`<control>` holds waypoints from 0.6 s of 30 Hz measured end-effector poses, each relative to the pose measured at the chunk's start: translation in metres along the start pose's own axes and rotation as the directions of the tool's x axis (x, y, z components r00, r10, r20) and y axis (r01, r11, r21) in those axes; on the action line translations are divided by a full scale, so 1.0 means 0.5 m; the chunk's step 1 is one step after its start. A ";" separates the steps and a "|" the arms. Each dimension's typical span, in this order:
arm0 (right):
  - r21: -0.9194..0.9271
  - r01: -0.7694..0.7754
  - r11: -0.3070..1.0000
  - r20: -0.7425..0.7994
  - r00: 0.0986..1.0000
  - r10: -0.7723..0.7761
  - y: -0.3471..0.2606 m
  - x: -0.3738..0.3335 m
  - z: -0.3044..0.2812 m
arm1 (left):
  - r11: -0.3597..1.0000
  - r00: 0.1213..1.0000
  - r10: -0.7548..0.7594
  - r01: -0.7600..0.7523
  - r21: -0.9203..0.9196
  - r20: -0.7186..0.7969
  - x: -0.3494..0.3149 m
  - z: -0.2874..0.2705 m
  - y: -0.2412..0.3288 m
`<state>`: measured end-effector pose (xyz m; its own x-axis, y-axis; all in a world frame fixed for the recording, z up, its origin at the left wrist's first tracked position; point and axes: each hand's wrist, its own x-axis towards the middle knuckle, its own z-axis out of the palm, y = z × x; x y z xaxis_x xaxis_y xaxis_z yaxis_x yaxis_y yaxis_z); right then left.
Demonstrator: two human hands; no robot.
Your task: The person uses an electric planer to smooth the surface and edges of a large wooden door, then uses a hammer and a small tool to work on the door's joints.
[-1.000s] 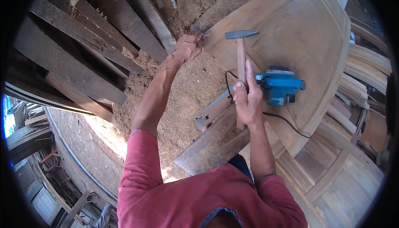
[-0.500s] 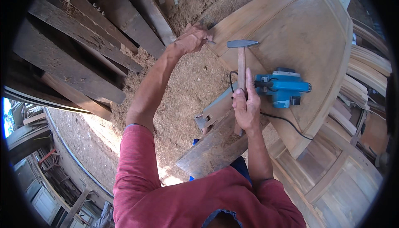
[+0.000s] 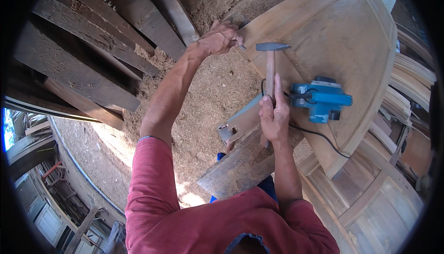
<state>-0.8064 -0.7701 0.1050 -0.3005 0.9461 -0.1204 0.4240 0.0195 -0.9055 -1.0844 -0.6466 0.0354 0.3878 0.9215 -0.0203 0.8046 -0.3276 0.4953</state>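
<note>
My right hand [image 3: 274, 117] is closed around the wooden handle of a hammer [image 3: 272, 46]. Its dark metal head, flat at one end and tapered at the other, hangs over the near left part of a wooden panel [image 3: 344, 27] with a raised frame. At that panel's left edge, my left hand [image 3: 222, 37] has its fingers curled together. A small metal tip pokes out by the fingertips; the rest is hidden, so I cannot make out what it is. To the right of the hammer, a blue electric planer [image 3: 320, 99] lies on the panel, with its black cord trailing.
A dusty plank [image 3: 236, 168] lies in front of me, beside a handsaw [image 3: 245, 120]. Dark beams [image 3: 69, 64] are piled at the left. Another panelled door [image 3: 370, 203] stands under the panel at the lower right. Sawdust [image 3: 203, 101] covers the ground.
My left hand has shifted slightly right along with the panel and planer in the picture. The hammer stays in my right hand, its head a little farther right and higher.
</note>
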 end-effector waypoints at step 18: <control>-0.341 0.359 0.869 -0.012 0.922 -0.386 0.056 0.059 0.061 | 0.998 0.998 0.042 -0.044 -0.046 -0.045 0.009 0.018 -0.018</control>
<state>-0.8295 -0.7516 0.0638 -0.4310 0.8689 0.2434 0.5519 0.4673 -0.6907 -1.0859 -0.6415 0.0232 0.4003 0.9156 0.0394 0.7653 -0.3576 0.5353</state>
